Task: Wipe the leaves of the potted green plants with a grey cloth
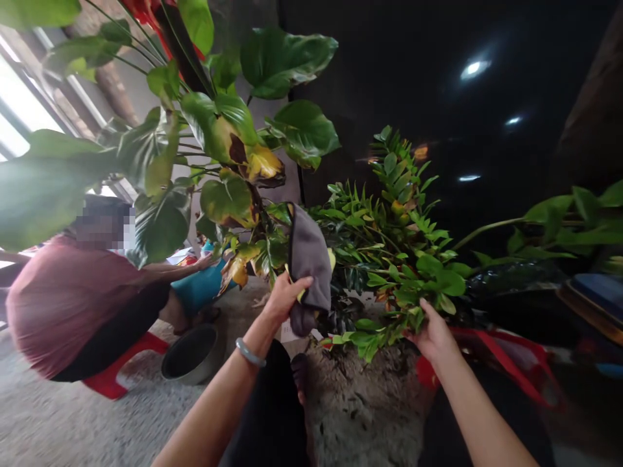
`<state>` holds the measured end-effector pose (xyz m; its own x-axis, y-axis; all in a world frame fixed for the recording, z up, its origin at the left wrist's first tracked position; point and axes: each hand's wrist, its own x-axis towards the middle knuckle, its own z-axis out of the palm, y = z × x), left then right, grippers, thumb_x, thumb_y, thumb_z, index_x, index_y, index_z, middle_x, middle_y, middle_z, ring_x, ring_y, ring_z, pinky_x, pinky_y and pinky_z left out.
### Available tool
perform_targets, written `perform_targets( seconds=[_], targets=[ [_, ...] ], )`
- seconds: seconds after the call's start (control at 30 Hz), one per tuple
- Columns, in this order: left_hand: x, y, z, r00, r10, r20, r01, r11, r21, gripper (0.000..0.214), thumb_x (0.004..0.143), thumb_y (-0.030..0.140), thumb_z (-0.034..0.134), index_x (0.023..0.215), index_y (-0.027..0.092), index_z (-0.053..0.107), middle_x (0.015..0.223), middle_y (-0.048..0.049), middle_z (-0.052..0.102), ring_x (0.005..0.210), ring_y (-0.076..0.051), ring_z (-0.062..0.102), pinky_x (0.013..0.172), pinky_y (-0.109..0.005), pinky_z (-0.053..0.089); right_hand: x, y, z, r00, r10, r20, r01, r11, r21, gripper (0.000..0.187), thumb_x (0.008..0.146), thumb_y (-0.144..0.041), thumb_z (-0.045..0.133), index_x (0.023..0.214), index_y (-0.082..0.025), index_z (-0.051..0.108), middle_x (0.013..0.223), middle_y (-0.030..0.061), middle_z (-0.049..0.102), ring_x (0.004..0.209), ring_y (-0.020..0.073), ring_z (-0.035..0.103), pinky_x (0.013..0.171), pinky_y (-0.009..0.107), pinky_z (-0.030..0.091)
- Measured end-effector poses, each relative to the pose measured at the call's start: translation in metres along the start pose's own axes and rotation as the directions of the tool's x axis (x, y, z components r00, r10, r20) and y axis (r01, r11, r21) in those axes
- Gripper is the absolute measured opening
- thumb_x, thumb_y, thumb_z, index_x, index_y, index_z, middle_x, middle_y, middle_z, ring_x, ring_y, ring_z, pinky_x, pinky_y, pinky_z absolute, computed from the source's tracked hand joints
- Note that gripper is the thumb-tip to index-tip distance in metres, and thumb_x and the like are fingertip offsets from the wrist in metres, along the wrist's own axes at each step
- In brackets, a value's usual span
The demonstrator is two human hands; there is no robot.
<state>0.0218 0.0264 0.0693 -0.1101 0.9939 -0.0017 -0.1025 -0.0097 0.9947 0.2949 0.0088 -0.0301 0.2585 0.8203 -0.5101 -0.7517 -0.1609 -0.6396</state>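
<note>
My left hand, with a bracelet on the wrist, is closed on a grey cloth and presses it round a yellow-green leaf of the plant in front of me. My right hand grips a leafy stem of the small-leaved green plant from below, its fingers curled round the leaves. A taller plant with big leaves, some yellowed and brown, rises at the left.
Another person in a pink top crouches on a red stool at the left, reaching toward the plants. A dark round bowl lies on the grey floor. Red-handled objects lie at the right. A dark glossy wall stands behind.
</note>
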Motion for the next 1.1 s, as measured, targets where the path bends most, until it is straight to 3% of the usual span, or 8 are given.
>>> perform_targets(
  seconds=[0.13,0.23,0.37,0.47,0.63,0.73,0.93,1.1],
  targets=[
    [-0.029,-0.025,-0.024,0.955,-0.196,0.222,0.159,0.972,0.175,0.035,0.045,0.024,0.083,0.076,0.012,0.07,0.068,-0.0016,0.07,0.061,-0.017,0.061,0.059,-0.026,0.049,-0.005,-0.002,0.0,1.0,0.006,-0.021,-0.006,1.0,0.006,0.009,0.08,-0.026,0.063,0.073,-0.021,0.062,0.053,-0.0019,0.067,0.039,0.0159,0.06,0.046,0.03,0.052],
    [-0.041,-0.006,-0.041,0.941,-0.159,0.297,0.11,0.979,0.174,0.034,0.047,0.024,0.084,0.077,0.012,0.072,0.066,-0.001,0.07,0.058,-0.016,0.061,0.056,-0.024,0.048,-0.008,-0.005,-0.001,0.999,0.026,-0.042,-0.026,1.0,-0.002,0.012,0.083,-0.022,0.056,0.072,-0.02,0.062,0.051,-0.0015,0.066,0.04,0.0165,0.059,0.044,0.03,0.05],
    [-0.02,0.028,-0.037,0.991,0.107,0.08,-0.105,0.994,-0.037,0.041,0.051,0.03,0.083,0.086,0.013,0.07,0.073,-0.0039,0.072,0.063,-0.019,0.065,0.06,-0.026,0.052,-0.008,-0.004,0.001,0.999,0.006,-0.035,-0.006,1.0,0.009,0.011,0.082,-0.021,0.056,0.073,-0.021,0.061,0.05,-0.0024,0.066,0.039,0.0166,0.059,0.047,0.031,0.051],
    [-0.004,0.017,-0.025,0.985,0.159,-0.06,-0.162,0.986,-0.048,0.041,0.05,0.031,0.082,0.083,0.013,0.068,0.072,-0.0032,0.071,0.063,-0.018,0.064,0.063,-0.027,0.052,-0.007,-0.002,0.005,0.999,0.024,-0.025,-0.024,1.0,0.0,0.013,0.083,-0.025,0.057,0.072,-0.02,0.061,0.05,-0.0016,0.066,0.039,0.0163,0.059,0.042,0.028,0.049],
    [-0.027,-0.034,-0.029,0.984,-0.088,0.157,0.033,0.945,0.326,0.025,0.047,0.023,0.078,0.068,0.014,0.067,0.062,0.0014,0.066,0.06,-0.016,0.059,0.057,-0.025,0.046,-0.008,-0.003,0.004,0.998,0.019,-0.059,-0.019,1.0,0.009,0.014,0.084,-0.023,0.056,0.071,-0.02,0.061,0.049,-0.0019,0.065,0.037,0.0149,0.058,0.045,0.028,0.052],
    [-0.045,-0.026,-0.043,0.941,-0.187,0.283,0.078,0.931,0.356,0.024,0.048,0.023,0.079,0.068,0.014,0.069,0.061,0.0015,0.066,0.058,-0.016,0.058,0.055,-0.024,0.045,-0.007,-0.003,-0.002,0.999,0.003,-0.035,-0.003,1.0,0.005,0.009,0.081,-0.025,0.061,0.072,-0.021,0.062,0.052,-0.0019,0.067,0.038,0.0156,0.059,0.048,0.03,0.053],
    [-0.016,0.027,-0.039,0.992,0.113,-0.062,-0.115,0.993,-0.034,0.039,0.049,0.032,0.082,0.082,0.015,0.068,0.07,-0.0015,0.071,0.059,-0.017,0.063,0.057,-0.026,0.051,-0.006,-0.003,0.0,0.999,0.026,-0.031,-0.025,1.0,0.009,0.014,0.084,-0.023,0.055,0.073,-0.02,0.061,0.051,-0.0021,0.066,0.038,0.0155,0.059,0.041,0.027,0.049],
    [-0.012,-0.01,-0.025,0.989,-0.074,-0.125,0.08,0.996,0.044,0.036,0.044,0.029,0.083,0.071,0.013,0.066,0.061,-0.0022,0.069,0.054,-0.017,0.062,0.054,-0.027,0.05,-0.008,-0.003,0.005,0.999,0.009,-0.036,-0.009,1.0,0.012,0.013,0.082,-0.025,0.059,0.07,-0.02,0.061,0.05,-0.0023,0.066,0.037,0.0149,0.058,0.046,0.029,0.052]
  ],
)
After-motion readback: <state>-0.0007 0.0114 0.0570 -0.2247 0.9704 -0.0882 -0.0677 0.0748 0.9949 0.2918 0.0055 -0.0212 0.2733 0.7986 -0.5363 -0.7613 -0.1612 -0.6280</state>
